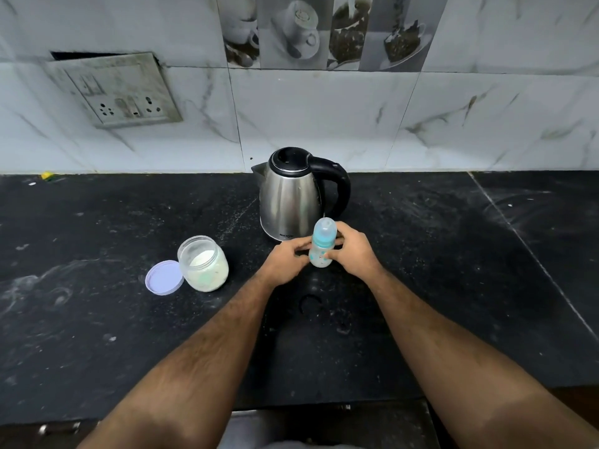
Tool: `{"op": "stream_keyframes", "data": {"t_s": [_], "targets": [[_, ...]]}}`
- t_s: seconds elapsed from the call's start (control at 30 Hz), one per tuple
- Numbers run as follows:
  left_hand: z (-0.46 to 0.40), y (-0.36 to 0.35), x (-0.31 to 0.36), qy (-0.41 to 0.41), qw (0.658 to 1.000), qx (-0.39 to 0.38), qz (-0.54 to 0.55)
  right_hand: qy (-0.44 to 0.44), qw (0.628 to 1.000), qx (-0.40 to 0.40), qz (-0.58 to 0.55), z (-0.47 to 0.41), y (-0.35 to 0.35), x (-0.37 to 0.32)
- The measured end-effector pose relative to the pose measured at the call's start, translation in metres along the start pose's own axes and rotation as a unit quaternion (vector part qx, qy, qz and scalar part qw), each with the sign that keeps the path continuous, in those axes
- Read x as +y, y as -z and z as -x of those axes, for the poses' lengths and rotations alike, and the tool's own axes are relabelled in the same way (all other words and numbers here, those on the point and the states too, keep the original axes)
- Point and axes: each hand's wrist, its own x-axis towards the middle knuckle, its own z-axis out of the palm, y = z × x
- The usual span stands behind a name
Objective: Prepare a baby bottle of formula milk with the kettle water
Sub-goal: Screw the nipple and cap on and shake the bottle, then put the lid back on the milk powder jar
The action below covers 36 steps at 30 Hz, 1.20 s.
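One marking only: a small brand word in dark letters low on my view of the steel kettle, near its base. Too small and blurred for me to read the letters. I find no legible text, number or sign anywhere else.

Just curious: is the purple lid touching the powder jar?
Cannot tell. In the head view the lid lies flat right beside the jar, edges meeting with no visible gap.

Grimy switchboard on marble wall tiles, cup-picture tiles above black countertop
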Motion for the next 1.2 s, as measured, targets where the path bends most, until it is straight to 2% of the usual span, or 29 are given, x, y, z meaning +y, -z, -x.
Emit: {"op": "stream_keyframes", "data": {"t_s": [0.3,0.47,0.7,0.83,0.97,1.2], "targets": [[-0.010,-0.007,-0.012,0.021,0.999,0.030,0.007,-0.003,1.000,-0.011,-0.016,-0.013,-0.004,0.011],[-0.006,-0.013,-0.020,0.036,0.996,0.086,-0.001,-0.005,1.000,-0.012,-0.017,-0.006,-0.003,0.013],[0.016,-0.013,-0.028,0.027,0.989,0.141,-0.035,-0.047,0.993,0.090,0.057,0.030,-0.007,0.023],[0.038,-0.014,-0.039,0.017,0.984,0.159,-0.073,-0.038,0.986,0.134,0.091,0.063,-0.027,0.026],[0.069,-0.014,-0.050,-0.006,0.977,0.161,-0.139,0.003,0.990,0.085,0.109,0.091,-0.055,0.022],[0.123,0.004,-0.081,0.018,0.962,0.180,-0.207,0.067,0.992,0.020,0.108,0.105,-0.097,0.005]]}}
